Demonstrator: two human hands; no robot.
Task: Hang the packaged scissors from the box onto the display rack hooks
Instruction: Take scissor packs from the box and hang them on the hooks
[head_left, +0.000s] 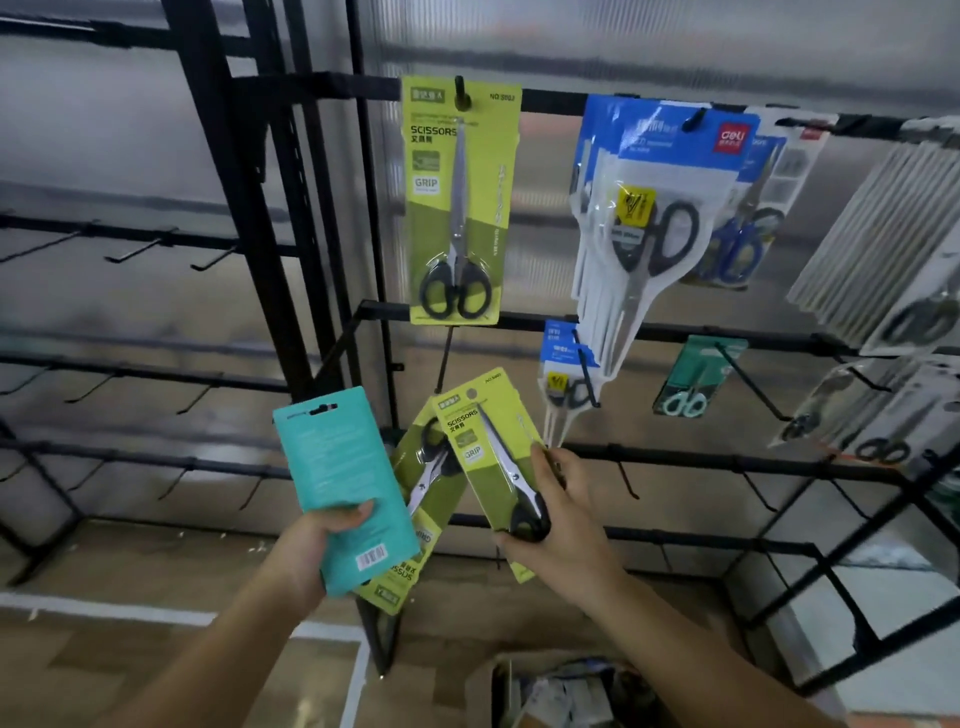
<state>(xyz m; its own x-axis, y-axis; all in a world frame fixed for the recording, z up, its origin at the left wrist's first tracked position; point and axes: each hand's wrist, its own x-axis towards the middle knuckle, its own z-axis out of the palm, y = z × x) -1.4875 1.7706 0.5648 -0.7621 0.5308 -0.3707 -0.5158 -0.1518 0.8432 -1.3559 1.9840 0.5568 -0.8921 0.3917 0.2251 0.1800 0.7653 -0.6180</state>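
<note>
Down at 6 o'clock, right under the arms, sits the cardboard box (550, 691), open and with a jumble of packs in it, too blurry to tell what's what. So yeah, plenty left to hang by the look of it.

Left hand (311, 545) at about 8 o'clock is gripping a small stack: a teal pack (343, 483) turned back-side-out with the barcode showing, and behind it another lime-green scissors pack (415, 525) flipped upside down. Fingers are curled round the bunch, thumb across the teal card.

Right hand (561, 525) around 5 o'clock holds one lime-green scissors pack (493, 457), fingers wrapped on its lower right edge over the black handles, hang hole pointing up and tilted left. It isn't on any hook, just held in front of the rack.

On the display rack (332, 291), one matching green pack (460, 202) already hangs at 12 o'clock, alone on its hook. To its right at 1 to 2 o'clock there's a thick bunch of blue-and-white Deli scissors packs (654, 208), with more packs crowded at 3 o'clock and a mint-handled one (698, 374) lower down. Hooks on the left side at 9 o'clock are all bare.

My guess: early-to-mid job. The pack in the right hand looks bound for that 12 o'clock hook, then the two in the left.
</note>
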